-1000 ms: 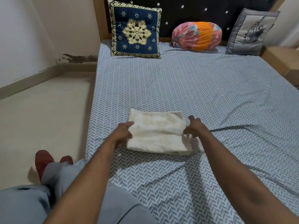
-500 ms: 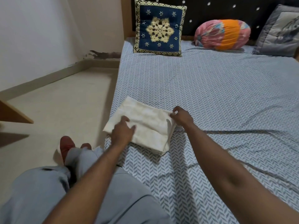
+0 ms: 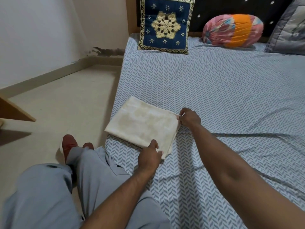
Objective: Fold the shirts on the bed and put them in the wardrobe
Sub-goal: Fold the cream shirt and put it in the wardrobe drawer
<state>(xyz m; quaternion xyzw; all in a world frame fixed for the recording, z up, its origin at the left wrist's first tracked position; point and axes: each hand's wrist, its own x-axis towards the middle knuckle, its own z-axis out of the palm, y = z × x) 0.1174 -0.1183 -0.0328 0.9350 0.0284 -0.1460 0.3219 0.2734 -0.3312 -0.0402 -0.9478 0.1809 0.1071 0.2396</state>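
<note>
A cream shirt [image 3: 142, 124], folded into a flat rectangle, is held over the left edge of the bed [image 3: 214, 90], its left corner out past the mattress. My left hand [image 3: 149, 156] grips the near corner of the fold, thumb on top. My right hand [image 3: 189, 119] pinches the far right corner. No wardrobe is in view.
A blue embroidered cushion [image 3: 165, 25], a pink and orange bolster [image 3: 232, 30] and a grey pillow [image 3: 290, 28] lean on the dark headboard. Bare floor [image 3: 62, 104] lies left of the bed, with a wooden edge [image 3: 14, 109] at far left. My grey-trousered legs and red slipper [image 3: 68, 144] are below.
The folded shirt has been turned and drawn left toward the bed's edge. My left hand shifted from its left side to its near corner, and the view swung left.
</note>
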